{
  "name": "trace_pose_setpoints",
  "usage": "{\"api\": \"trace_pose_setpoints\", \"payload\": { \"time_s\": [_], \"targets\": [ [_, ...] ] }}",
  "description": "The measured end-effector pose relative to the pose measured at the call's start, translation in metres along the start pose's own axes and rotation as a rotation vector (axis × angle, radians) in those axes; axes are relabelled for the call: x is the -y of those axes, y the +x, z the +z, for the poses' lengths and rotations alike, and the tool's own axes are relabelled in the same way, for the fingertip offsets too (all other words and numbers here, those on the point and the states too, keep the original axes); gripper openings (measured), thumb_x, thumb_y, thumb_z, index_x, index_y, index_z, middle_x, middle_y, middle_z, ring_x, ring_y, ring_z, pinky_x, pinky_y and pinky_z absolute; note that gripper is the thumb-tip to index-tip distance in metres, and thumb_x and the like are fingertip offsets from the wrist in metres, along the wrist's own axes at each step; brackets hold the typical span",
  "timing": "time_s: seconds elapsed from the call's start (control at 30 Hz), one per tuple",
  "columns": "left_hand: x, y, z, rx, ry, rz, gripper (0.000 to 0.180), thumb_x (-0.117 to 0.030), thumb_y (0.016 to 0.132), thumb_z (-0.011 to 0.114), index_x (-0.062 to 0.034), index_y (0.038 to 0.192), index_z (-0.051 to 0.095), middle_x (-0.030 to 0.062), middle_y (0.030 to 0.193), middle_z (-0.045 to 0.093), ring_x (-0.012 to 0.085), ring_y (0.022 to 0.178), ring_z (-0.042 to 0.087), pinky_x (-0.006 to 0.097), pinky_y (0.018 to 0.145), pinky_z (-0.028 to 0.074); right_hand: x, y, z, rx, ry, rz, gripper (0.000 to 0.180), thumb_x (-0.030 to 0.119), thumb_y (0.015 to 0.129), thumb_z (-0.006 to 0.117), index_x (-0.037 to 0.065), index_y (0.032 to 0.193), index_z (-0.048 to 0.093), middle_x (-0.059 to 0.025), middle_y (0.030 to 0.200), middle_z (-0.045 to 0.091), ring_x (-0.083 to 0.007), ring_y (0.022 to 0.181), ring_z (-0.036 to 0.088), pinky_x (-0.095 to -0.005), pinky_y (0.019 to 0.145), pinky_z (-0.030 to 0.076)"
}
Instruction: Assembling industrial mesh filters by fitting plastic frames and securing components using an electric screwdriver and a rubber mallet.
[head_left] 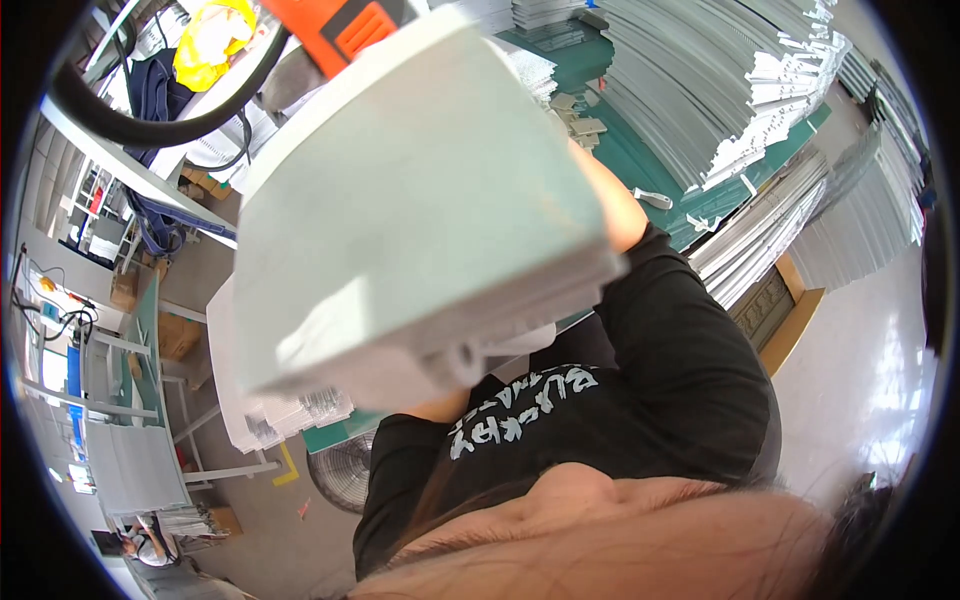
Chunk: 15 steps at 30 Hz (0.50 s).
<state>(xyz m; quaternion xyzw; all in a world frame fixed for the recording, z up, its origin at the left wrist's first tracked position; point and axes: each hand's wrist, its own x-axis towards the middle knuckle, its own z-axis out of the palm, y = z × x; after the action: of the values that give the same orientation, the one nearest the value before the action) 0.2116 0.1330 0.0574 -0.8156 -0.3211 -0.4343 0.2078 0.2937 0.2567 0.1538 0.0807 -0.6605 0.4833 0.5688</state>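
A large pale grey-white panel-like piece (420, 210), with a thick edge and a small round hole along its near side, fills the middle of the view close to me. It is tilted, and its near edge is blurred. My right forearm (612, 205) goes up behind its right side, and a bit of my left forearm (442, 407) shows below its near edge. Both hands are hidden behind the piece, so their fingers and grip do not show. An orange and black tool or device (345, 35) sits just beyond its far edge.
Tall stacks of thin white strips (690, 80) stand on a green table (570, 65), near a white-handled tool (655, 199). More white pieces (310, 408) lie at lower left. A black curved tube (190, 130) arches at upper left. A floor fan (342, 472) and a distant person (152, 545) also show.
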Motion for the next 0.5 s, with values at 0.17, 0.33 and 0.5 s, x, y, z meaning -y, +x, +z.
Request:
{"api": "trace_pose_setpoints", "payload": {
  "time_s": [0.17,0.33,0.5],
  "targets": [
    [0.001,-0.029,0.005,0.024,-0.028,-0.153,0.027,-0.024,0.071,0.078,-0.0106,0.091,0.068,0.0003,0.077,0.064,0.0209,0.069,0.06,0.038,0.066,0.046,0.016,0.002,-0.009,-0.158,-0.471,-0.2,0.025,0.014,0.094,0.055,0.002,0.114,0.065,-0.0046,0.102,0.069,-0.0133,0.096,0.064,-0.0288,0.088,0.05],
    [-0.011,-0.034,-0.037,-0.011,-0.076,-0.114,0.032,-0.024,0.064,0.083,-0.0202,0.09,0.066,-0.0066,0.08,0.064,0.0198,0.073,0.059,0.041,0.081,0.039,0.097,0.02,0.008,-0.177,0.668,0.157,0.02,0.026,0.096,0.059,0.01,0.108,0.063,-0.0077,0.091,0.07,-0.0151,0.079,0.069,-0.027,0.066,0.056],
    [-0.011,-0.094,-0.117,0.549,-0.311,-0.01,0.033,-0.036,0.06,0.083,-0.0172,0.066,0.057,-0.0029,0.064,0.055,0.0217,0.06,0.055,0.037,0.062,0.035,0.107,0.004,-0.01,-0.016,0.303,0.032,0.028,0.031,0.098,0.057,0.01,0.116,0.058,-0.0018,0.079,0.057,-0.011,0.061,0.054,-0.0228,0.053,0.046]
  ]
}}
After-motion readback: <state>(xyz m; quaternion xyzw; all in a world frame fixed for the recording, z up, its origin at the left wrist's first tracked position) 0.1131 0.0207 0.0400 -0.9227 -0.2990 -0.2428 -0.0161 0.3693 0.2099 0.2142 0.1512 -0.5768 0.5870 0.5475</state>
